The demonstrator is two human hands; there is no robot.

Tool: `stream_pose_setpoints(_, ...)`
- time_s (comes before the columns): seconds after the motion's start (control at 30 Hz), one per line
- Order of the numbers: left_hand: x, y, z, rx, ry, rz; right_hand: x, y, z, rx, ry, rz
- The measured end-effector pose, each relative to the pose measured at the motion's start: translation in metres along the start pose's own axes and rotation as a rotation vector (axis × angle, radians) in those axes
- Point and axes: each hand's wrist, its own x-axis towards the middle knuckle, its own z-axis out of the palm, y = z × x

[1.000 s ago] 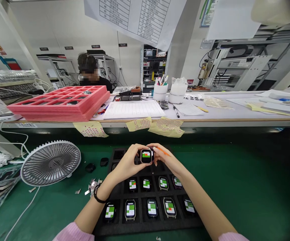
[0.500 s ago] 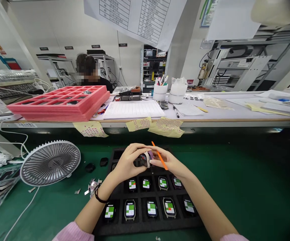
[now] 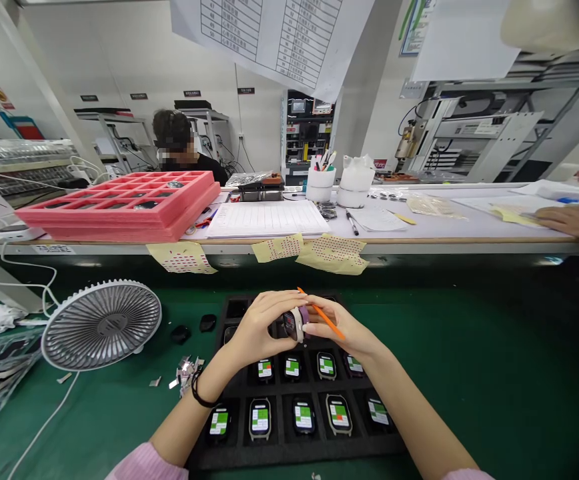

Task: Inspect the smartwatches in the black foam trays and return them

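Between my hands, over the black foam tray, are two smartwatch bodies close together, a white smartwatch and a purple smartwatch. My left hand grips the white one between thumb and fingers, its dark screen facing left. In my right hand an orange stick slants across the fingers, while the fingertips touch the watches from the right. Below, smartwatches with lit green-and-white screens, such as a silver-framed smartwatch, lie in the tray's pockets. My hands hide part of the tray's back rows.
To the left stand a round fan, small black pieces and silvery scraps on the green mat. A raised shelf bears a pink foam tray and papers. Another person's hand rests at far right.
My hands and the watches have shifted slightly down and right, and the orange stick lies at a flatter slant. At far right, another person's hands have come further into view.
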Motion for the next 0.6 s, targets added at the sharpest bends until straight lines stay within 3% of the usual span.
stream_pose_setpoints(0.3,0.001,0.005,0.000,0.028,-0.001,0.035,-0.003,-0.001,0.013,0.008,0.059,-0.018)
stream_pose_setpoints(0.47,-0.001,0.001,0.000,0.045,0.044,0.063,-0.001,-0.003,0.012,-0.107,0.075,-0.075)
stream_pose_setpoints(0.6,-0.004,-0.002,-0.003,0.042,0.061,-0.003,-0.007,-0.006,0.009,-0.256,0.332,-0.322)
